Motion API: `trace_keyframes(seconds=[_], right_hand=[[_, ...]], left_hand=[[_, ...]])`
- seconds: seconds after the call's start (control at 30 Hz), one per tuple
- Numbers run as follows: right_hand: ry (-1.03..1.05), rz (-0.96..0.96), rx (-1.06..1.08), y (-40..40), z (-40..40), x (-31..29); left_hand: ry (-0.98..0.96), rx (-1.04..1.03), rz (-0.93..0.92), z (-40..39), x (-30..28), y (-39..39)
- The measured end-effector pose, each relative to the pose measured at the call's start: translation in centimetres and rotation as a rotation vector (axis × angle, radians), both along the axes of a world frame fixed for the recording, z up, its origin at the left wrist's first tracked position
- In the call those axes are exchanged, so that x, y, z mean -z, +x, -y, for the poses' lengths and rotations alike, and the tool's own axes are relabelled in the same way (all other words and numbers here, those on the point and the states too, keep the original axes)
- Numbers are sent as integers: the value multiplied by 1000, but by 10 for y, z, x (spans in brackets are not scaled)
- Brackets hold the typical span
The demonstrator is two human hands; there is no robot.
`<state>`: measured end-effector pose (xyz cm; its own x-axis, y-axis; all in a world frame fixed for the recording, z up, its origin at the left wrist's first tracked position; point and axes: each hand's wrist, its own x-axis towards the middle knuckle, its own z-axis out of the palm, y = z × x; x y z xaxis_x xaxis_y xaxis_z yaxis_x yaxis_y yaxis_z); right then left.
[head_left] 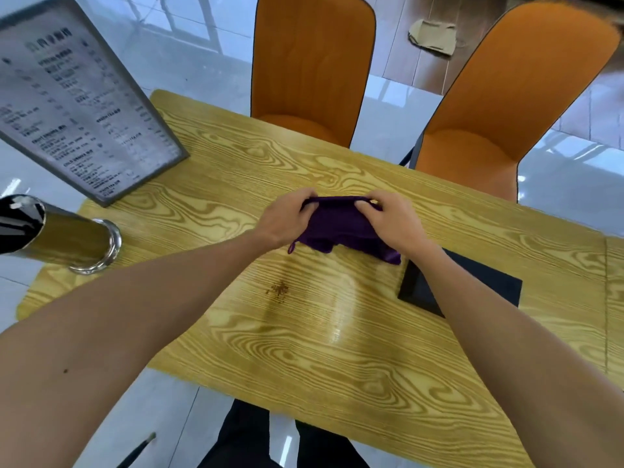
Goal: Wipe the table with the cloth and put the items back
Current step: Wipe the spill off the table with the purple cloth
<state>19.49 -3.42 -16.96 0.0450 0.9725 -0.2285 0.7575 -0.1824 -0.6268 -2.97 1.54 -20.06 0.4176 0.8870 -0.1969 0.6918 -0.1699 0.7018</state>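
A purple cloth (341, 228) is bunched over the middle of the yellow wood-grain table (236, 197). My left hand (287, 219) grips its left end and my right hand (393, 221) grips its right end; the lower edge hangs down to the tabletop. A small patch of brown crumbs (278, 290) lies on the table just in front of the cloth. A framed menu stand (81, 99) rises at the table's left rear corner. A metal cylinder (67, 238) stands at the left edge. A flat black square object (486, 285) lies under my right forearm.
Two orange chairs (314, 69) (506, 96) are pushed in at the far side of the table. The floor around is shiny pale tile, with a piece of cardboard (432, 37) on it behind the chairs. My dark trousers (243, 440) show below the near table edge.
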Motion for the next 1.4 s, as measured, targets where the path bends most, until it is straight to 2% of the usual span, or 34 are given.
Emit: trace_keyframes(seconds=[0.1, 0.33, 0.43, 0.5, 0.63, 0.8, 0.97, 1.13, 1.27, 1.4], right_hand=[[17, -31, 49, -6, -24, -14], [-38, 99, 63, -28, -51, -7], [-130, 278, -24, -34, -52, 7], [-226, 354, -92, -36, -50, 23], [-333, 402, -226, -43, -44, 49], [-233, 425, -317, -53, -27, 84], [-221, 421, -252, -56, -20, 99], [-184, 623, -217, -67, -13, 102], [-201, 543, -148, -77, -4, 97], [-243, 507, -211, -82, 2, 89]], left_hand=[[17, 4, -11, -25, -16, -14], [52, -13, -128, -52, -12, -37], [125, -17, -256, -50, 0, -45], [107, 20, -321, -45, 12, -49], [38, 152, -374, -38, 35, -54], [-41, 298, -476, -34, 60, -48], [61, 307, -526, -35, 80, -51], [108, 305, -531, -39, 82, -54], [169, 318, -550, -35, 76, -62], [192, 323, -550, -13, 72, -75]])
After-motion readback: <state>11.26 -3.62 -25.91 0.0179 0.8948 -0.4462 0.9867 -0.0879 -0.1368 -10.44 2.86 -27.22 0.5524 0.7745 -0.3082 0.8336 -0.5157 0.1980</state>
